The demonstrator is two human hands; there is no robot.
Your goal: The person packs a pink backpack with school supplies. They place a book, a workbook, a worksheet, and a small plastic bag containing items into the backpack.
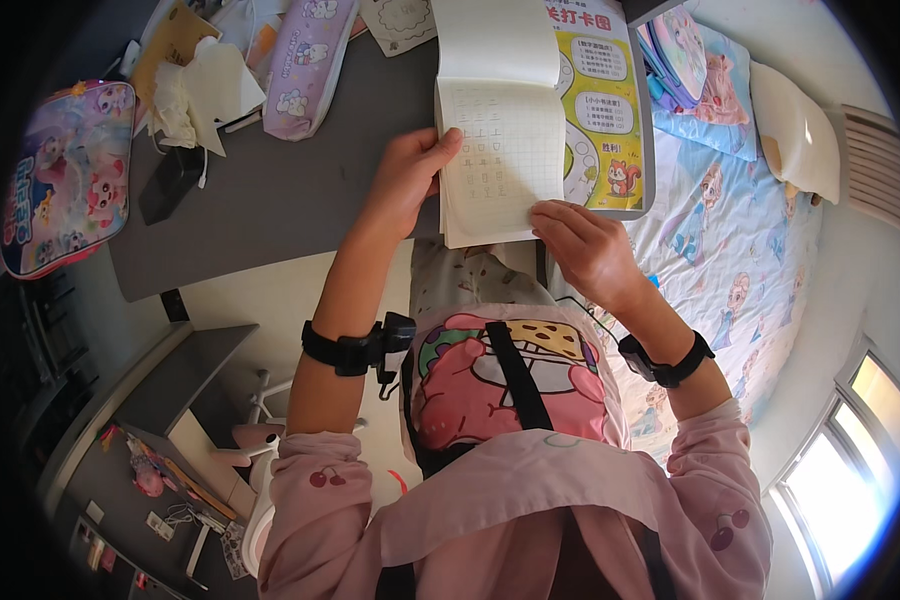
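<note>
A paper exercise notebook [506, 150] lies open at the desk's front edge, its spine fold running across and a blank page folded up at the top. Rows of pencilled characters fill part of the grid on the lower page. My left hand [414, 180] grips the notebook's left edge, thumb on top of the page. At the lower right corner, my right hand [589, 251] pinches the page between thumb and fingers. Under the notebook's right side is a yellow-green printed sheet [624, 154] with a cartoon squirrel.
A purple pencil case [311, 67], loose papers [221, 90], crumpled tissue [172, 109], a black box-shaped object [171, 186] and a cartoon-printed bag [75, 176] sit on the grey desk [285, 202]. To the right is a bed [735, 247] with a printed cover, a backpack [675, 52] on it.
</note>
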